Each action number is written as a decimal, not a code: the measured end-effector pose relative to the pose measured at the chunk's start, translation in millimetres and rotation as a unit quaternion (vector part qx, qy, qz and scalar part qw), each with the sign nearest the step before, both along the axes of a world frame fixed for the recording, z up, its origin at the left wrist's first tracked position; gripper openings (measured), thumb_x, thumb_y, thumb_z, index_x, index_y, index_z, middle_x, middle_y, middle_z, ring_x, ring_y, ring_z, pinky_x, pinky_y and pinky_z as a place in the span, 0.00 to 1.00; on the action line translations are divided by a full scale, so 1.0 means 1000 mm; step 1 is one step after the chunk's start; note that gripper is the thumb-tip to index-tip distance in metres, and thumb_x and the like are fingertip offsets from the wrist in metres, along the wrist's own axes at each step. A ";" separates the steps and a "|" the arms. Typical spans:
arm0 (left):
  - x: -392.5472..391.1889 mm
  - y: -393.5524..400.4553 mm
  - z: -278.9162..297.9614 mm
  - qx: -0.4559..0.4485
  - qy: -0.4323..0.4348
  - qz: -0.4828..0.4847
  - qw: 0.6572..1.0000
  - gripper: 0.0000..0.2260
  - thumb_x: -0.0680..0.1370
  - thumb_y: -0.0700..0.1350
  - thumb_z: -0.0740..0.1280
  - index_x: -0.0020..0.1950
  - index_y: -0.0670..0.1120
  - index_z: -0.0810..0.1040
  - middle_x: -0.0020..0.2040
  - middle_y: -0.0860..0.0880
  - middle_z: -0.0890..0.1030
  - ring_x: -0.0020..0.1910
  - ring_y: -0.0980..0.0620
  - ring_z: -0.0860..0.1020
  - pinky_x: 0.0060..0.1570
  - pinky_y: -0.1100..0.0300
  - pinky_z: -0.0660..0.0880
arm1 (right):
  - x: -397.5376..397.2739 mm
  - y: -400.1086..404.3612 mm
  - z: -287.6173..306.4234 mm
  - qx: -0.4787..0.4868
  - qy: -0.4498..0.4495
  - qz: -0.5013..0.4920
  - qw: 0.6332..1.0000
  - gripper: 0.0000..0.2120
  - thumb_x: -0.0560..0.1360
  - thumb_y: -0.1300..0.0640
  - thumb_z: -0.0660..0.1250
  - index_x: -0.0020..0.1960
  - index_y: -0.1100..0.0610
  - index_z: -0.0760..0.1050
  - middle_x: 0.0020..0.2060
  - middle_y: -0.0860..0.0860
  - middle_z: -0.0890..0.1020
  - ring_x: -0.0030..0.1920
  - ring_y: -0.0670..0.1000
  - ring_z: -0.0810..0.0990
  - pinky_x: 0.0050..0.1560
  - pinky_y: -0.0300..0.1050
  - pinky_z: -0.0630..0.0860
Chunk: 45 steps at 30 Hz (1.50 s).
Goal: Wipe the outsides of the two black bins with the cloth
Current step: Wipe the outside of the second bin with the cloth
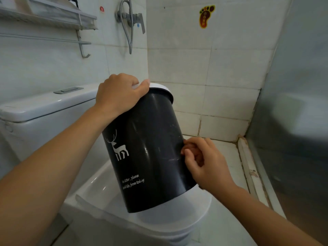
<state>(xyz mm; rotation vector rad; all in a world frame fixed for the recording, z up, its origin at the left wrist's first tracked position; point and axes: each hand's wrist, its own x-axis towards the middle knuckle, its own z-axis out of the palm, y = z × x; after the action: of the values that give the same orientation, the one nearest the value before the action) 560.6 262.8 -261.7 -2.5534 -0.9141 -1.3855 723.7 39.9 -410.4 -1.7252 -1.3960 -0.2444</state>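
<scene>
Up over the closed toilet lid (159, 222), one black bin (150, 151) is held tilted, its top leaning toward the tiled wall and its base low and near the camera. The bin's lower edge sits right at the lid, though I cannot tell whether it actually rests there or hangs just above. A white ring (163, 89) caps the bin's mouth. The opening faces away, so nothing of the inside or its contents can be seen. On the side facing the camera there is a white deer drawing (118, 148) and, below it, two lines of small white lettering (133, 181). Pale scuffs and streaks mark the glossy side.

The left hand (119, 95) grips the rim, fingers curled over the white ring and thumb lying along its edge. The right hand (204, 160) is at the bin's right flank, fingers bent in against the plastic; a bit of pinkish material shows between them, too hidden to say whether it is the cloth. Whether that hand grips anything I cannot tell.

Behind stand the toilet cistern (44, 110), a wall rack (53, 18), a shower valve (131, 18) with its hose, and a foot-shaped sticker (205, 15).
</scene>
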 end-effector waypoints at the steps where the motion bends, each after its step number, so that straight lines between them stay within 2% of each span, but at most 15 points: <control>1: -0.002 0.002 -0.001 -0.003 -0.004 0.005 1.000 0.28 0.80 0.64 0.58 0.28 0.46 0.65 0.25 0.49 0.67 0.26 0.48 0.67 0.30 0.58 0.59 | 0.007 0.000 -0.002 -0.008 0.037 -0.015 0.999 0.12 0.79 0.42 0.63 0.61 0.42 0.74 0.51 0.39 0.78 0.50 0.40 0.77 0.52 0.44 0.81; 4: 0.000 0.002 -0.002 -0.002 -0.010 0.011 1.000 0.28 0.79 0.64 0.58 0.28 0.45 0.65 0.25 0.49 0.66 0.26 0.48 0.66 0.30 0.58 0.58 | 0.006 -0.002 0.001 0.024 0.088 -0.010 0.996 0.09 0.79 0.46 0.65 0.58 0.43 0.76 0.49 0.37 0.80 0.51 0.40 0.79 0.53 0.41 0.80; 7: 0.002 0.000 -0.002 0.006 -0.011 0.019 1.000 0.28 0.80 0.64 0.59 0.28 0.45 0.65 0.25 0.49 0.67 0.26 0.49 0.66 0.30 0.58 0.57 | -0.018 -0.007 0.014 0.078 0.011 0.064 0.995 0.13 0.79 0.44 0.65 0.62 0.46 0.77 0.50 0.38 0.80 0.52 0.42 0.80 0.51 0.35 0.78; 11: 0.005 -0.004 0.001 0.011 -0.003 0.007 1.000 0.28 0.80 0.64 0.58 0.28 0.45 0.66 0.25 0.49 0.68 0.27 0.49 0.67 0.31 0.59 0.58 | -0.040 -0.007 0.018 0.051 -0.082 0.100 0.990 0.16 0.78 0.43 0.66 0.65 0.44 0.75 0.51 0.40 0.76 0.48 0.43 0.78 0.46 0.36 0.78; 17: 0.006 -0.007 0.002 0.012 0.000 0.016 1.000 0.28 0.81 0.63 0.59 0.28 0.46 0.66 0.25 0.49 0.68 0.26 0.50 0.66 0.31 0.60 0.57 | -0.002 -0.005 0.016 0.017 0.070 0.011 0.997 0.09 0.78 0.48 0.69 0.57 0.42 0.76 0.49 0.38 0.80 0.50 0.39 0.79 0.51 0.42 0.83; 20: 0.008 -0.008 0.001 0.017 0.000 0.019 1.000 0.28 0.81 0.64 0.59 0.28 0.46 0.67 0.25 0.49 0.68 0.26 0.51 0.66 0.31 0.60 0.57 | 0.000 -0.003 0.022 0.046 0.114 -0.011 0.992 0.11 0.79 0.47 0.68 0.61 0.41 0.75 0.51 0.37 0.80 0.53 0.40 0.80 0.56 0.43 0.82; 23: 0.012 -0.013 0.003 0.025 0.007 0.029 0.999 0.28 0.80 0.64 0.58 0.28 0.45 0.67 0.25 0.49 0.68 0.26 0.49 0.67 0.31 0.59 0.57 | -0.021 0.001 0.036 0.092 0.047 0.015 0.995 0.16 0.79 0.41 0.65 0.66 0.38 0.73 0.53 0.39 0.78 0.56 0.38 0.76 0.55 0.32 0.76; 26: 0.017 -0.017 0.005 0.031 0.013 0.035 0.999 0.28 0.79 0.64 0.58 0.30 0.43 0.68 0.26 0.47 0.70 0.28 0.47 0.69 0.32 0.56 0.58 | -0.045 0.005 0.042 0.126 -0.029 0.052 0.990 0.20 0.77 0.40 0.68 0.67 0.44 0.76 0.51 0.45 0.76 0.51 0.40 0.74 0.52 0.27 0.72; 28: 0.018 -0.018 0.005 0.036 0.016 0.030 0.999 0.28 0.79 0.64 0.58 0.30 0.43 0.69 0.26 0.47 0.70 0.28 0.47 0.69 0.34 0.55 0.60 | -0.054 0.007 0.037 0.118 -0.088 0.066 0.987 0.21 0.77 0.42 0.70 0.66 0.49 0.78 0.50 0.48 0.75 0.46 0.42 0.74 0.46 0.32 0.76; 31: 0.019 -0.020 0.005 0.040 0.017 0.019 0.999 0.28 0.80 0.64 0.57 0.28 0.45 0.68 0.26 0.48 0.70 0.27 0.48 0.69 0.36 0.55 0.61 | -0.052 0.009 0.025 0.096 -0.144 0.040 0.984 0.19 0.78 0.42 0.66 0.61 0.54 0.79 0.45 0.49 0.78 0.42 0.50 0.76 0.37 0.47 0.78; 33: 0.019 -0.020 0.005 0.041 0.018 0.025 0.999 0.28 0.80 0.64 0.57 0.28 0.46 0.67 0.26 0.49 0.70 0.27 0.50 0.69 0.37 0.55 0.61 | -0.042 0.011 0.023 0.076 -0.131 0.001 0.989 0.17 0.78 0.39 0.61 0.56 0.51 0.76 0.43 0.47 0.78 0.41 0.49 0.76 0.35 0.49 0.77; 37: 0.015 -0.017 0.005 0.024 0.015 0.025 0.999 0.28 0.80 0.64 0.58 0.28 0.46 0.68 0.26 0.49 0.70 0.27 0.48 0.69 0.37 0.55 0.63 | -0.005 0.017 0.014 -0.024 -0.053 -0.107 0.993 0.12 0.80 0.34 0.53 0.51 0.42 0.65 0.37 0.40 0.73 0.34 0.42 0.73 0.32 0.36 0.69; 39: 0.015 -0.016 0.004 0.025 0.014 0.017 0.999 0.28 0.80 0.64 0.58 0.28 0.46 0.68 0.25 0.49 0.70 0.27 0.48 0.69 0.36 0.56 0.62 | 0.011 0.019 0.007 -0.067 0.055 -0.125 0.988 0.11 0.80 0.35 0.57 0.52 0.41 0.66 0.38 0.39 0.76 0.37 0.42 0.77 0.33 0.34 0.70; 42: 0.015 -0.016 0.003 0.033 0.018 0.014 0.999 0.28 0.81 0.64 0.57 0.28 0.47 0.69 0.26 0.49 0.71 0.27 0.50 0.70 0.36 0.57 0.64 | 0.023 0.019 0.005 -0.044 0.166 -0.123 0.977 0.11 0.79 0.37 0.64 0.54 0.43 0.71 0.40 0.38 0.79 0.41 0.43 0.81 0.36 0.33 0.76; 45: 0.013 -0.015 0.003 0.033 0.016 0.023 0.999 0.28 0.81 0.64 0.58 0.28 0.47 0.67 0.25 0.49 0.70 0.26 0.50 0.69 0.33 0.58 0.61 | 0.021 0.016 0.018 0.014 0.224 -0.120 0.967 0.16 0.77 0.38 0.67 0.58 0.47 0.74 0.44 0.43 0.83 0.43 0.46 0.84 0.42 0.43 0.85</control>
<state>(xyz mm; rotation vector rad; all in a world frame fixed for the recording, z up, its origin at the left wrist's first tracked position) 573.7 248.0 -258.5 -2.4830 -0.9011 -1.3356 745.0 56.0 -392.4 -1.7883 -0.8528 0.0009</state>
